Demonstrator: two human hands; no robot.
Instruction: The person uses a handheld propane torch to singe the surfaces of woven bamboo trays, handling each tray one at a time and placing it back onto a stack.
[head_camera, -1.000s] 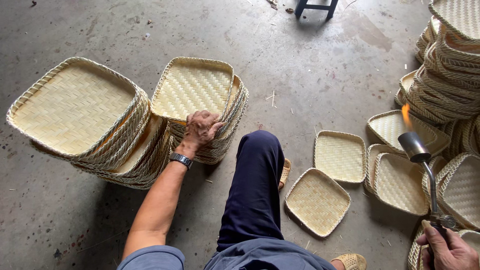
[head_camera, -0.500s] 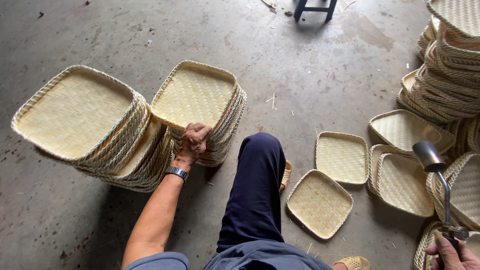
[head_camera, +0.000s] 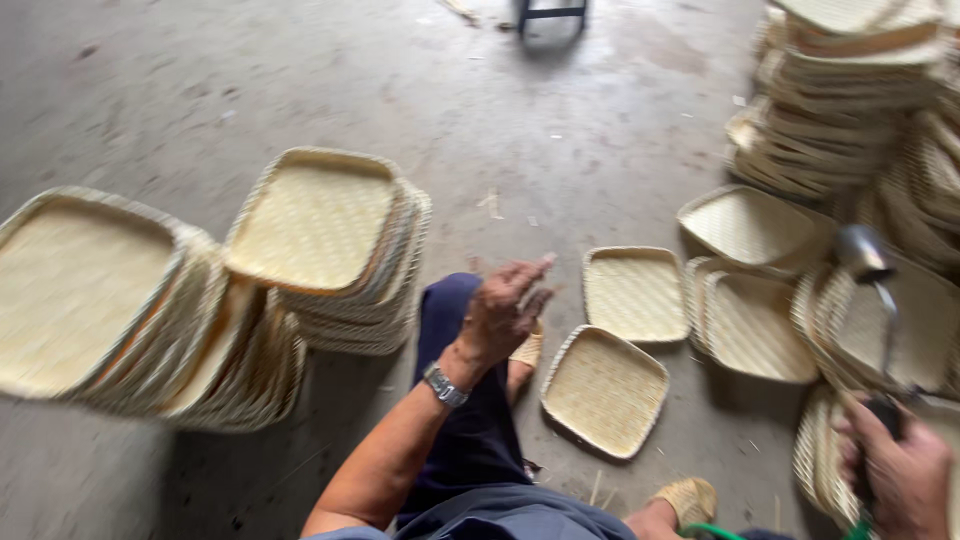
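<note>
The floor (head_camera: 300, 80) is bare grey concrete, stained and scuffed, with scattered straw-coloured splinters (head_camera: 490, 203). Dark stool legs (head_camera: 551, 14) stand at the top edge (upper part cropped). Lighting is soft and diffuse.

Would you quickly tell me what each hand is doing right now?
Left hand: open, fingers spread, holding nothing, raised above the knee.
Right hand: closed around the handle of a metal torch.
</note>
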